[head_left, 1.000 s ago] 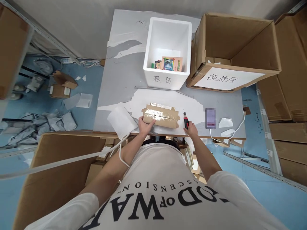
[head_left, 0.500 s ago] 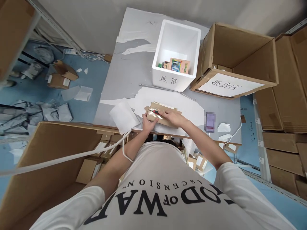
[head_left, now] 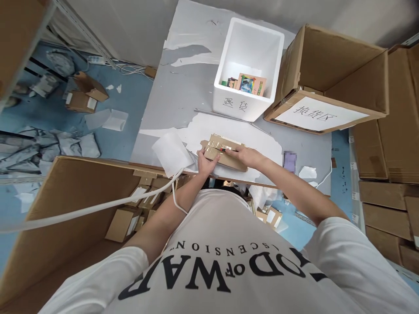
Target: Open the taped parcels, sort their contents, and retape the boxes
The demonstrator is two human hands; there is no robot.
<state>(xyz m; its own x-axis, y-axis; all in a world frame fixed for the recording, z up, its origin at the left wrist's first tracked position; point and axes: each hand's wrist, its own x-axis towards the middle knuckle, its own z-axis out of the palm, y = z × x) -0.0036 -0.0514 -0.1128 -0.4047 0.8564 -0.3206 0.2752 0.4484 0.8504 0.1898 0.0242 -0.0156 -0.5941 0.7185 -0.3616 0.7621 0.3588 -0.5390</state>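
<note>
A small taped cardboard box (head_left: 233, 162) lies on the torn white covering near the table's front edge. My left hand (head_left: 206, 164) grips its left end, thumb on the near side and fingers at the far side. In my right hand (head_left: 250, 157) is a slim red-and-black box cutter (head_left: 223, 150), held over the taped seam along the top. Its blade is too small to make out. Shiny clear tape shows on the box's left part and far edge.
A white foam bin (head_left: 248, 107) with small colourful boxes stands behind. Right of it is a large open carton (head_left: 375, 114) with a handwritten label. A white roll-like object (head_left: 172, 152) sits at left, by a white cable (head_left: 98, 213). A purple blurred item (head_left: 290, 162) lies at right.
My right hand has moved right along the box with the cutter, and a dark slit now shows at the tape. My left hand still grips the left end. The view has shifted slightly.
</note>
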